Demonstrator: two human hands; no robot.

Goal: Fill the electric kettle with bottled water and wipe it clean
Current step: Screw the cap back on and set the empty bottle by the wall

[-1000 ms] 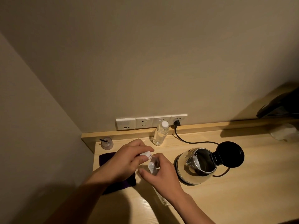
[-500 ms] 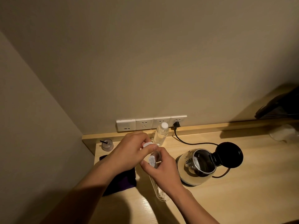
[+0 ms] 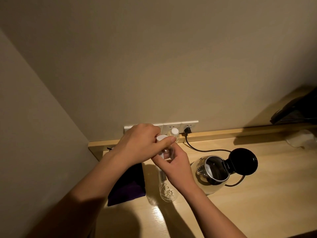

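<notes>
I hold a clear water bottle [image 3: 166,188] above the wooden desk. My right hand [image 3: 175,166] grips its upper body, and my left hand [image 3: 142,145] pinches its white cap [image 3: 161,137] at the top. To the right stands the steel electric kettle [image 3: 210,176] on its base, black lid [image 3: 243,161] flipped open. A second capped bottle [image 3: 174,133] stands by the wall behind my hands. A dark purple cloth [image 3: 127,185] lies on the desk under my left forearm.
A row of wall sockets [image 3: 181,125] runs above the desk's raised back ledge [image 3: 240,132]; the kettle's black cord [image 3: 197,148] plugs in there. A pale object [image 3: 299,140] and a dark object [image 3: 296,112] sit at the far right. A side wall closes the left.
Both hands have lifted the bottle higher and toward the wall. My left hand stays on the cap throughout. The kettle has not moved.
</notes>
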